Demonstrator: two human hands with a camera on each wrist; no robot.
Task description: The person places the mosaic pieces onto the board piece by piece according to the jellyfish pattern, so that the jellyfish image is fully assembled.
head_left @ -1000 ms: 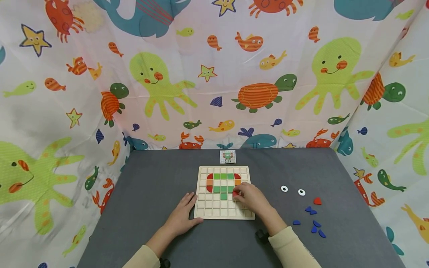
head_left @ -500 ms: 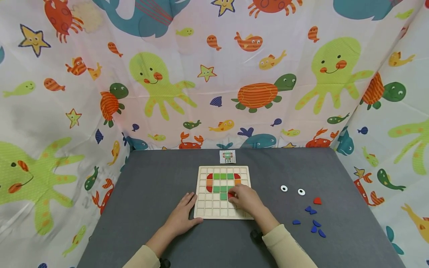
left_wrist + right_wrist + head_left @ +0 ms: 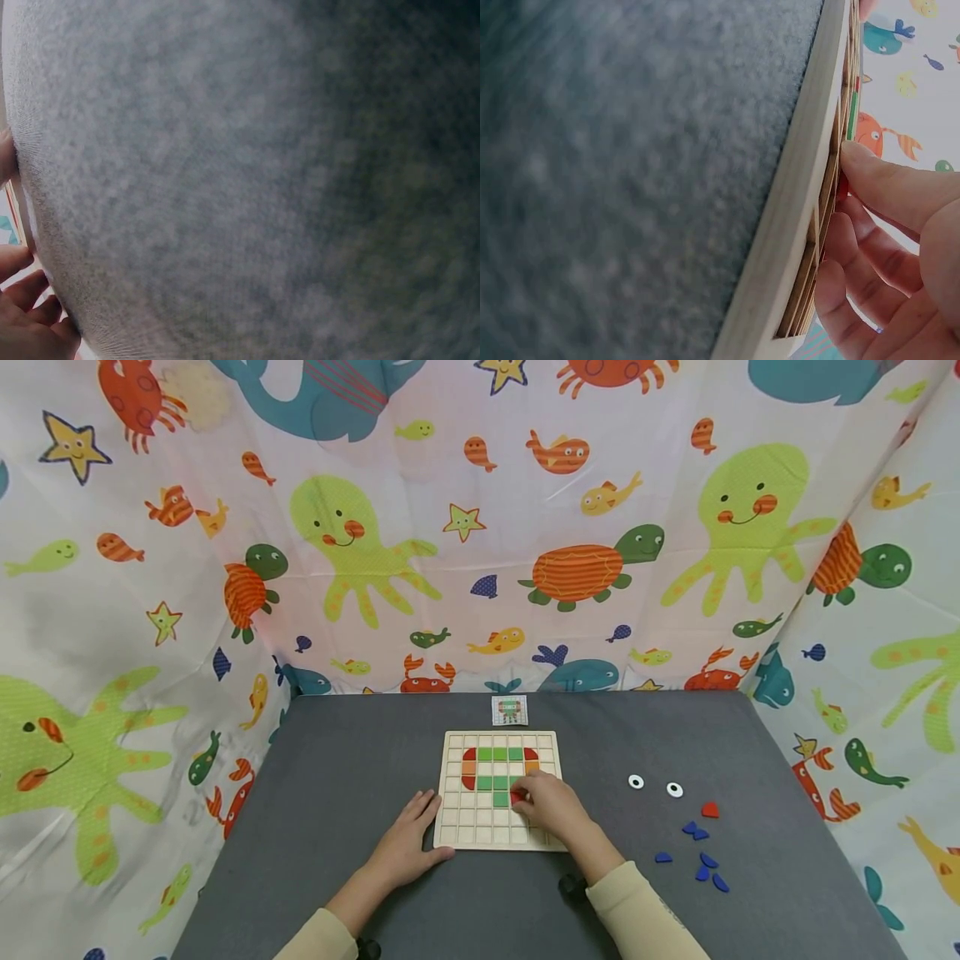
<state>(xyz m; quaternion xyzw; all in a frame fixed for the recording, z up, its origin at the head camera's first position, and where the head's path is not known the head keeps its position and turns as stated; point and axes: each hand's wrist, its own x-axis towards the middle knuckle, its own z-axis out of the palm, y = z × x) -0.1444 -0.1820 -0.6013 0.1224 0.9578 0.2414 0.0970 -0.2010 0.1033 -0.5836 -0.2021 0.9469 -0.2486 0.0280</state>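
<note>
Where right hand (image 3: pixel 557 806) pinches, red piece (image 3: pixel 515 797), seemingly between fingertips (image 3: pixel 856 156)

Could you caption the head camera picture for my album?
Left hand at the edge of a gridded board, right hand pinching a red piece beside green tiles.

Room separates board (image 3: pixel 459 835) and rings (image 3: pixel 631 782); right hand (image 3: pixel 551 803) blocks lower-right cells (image 3: pixel 520 835).

One board (image 3: pixel 468 827), two white discs (image 3: pixel 636 782), six blue pieces (image 3: pixel 663 857).
</note>
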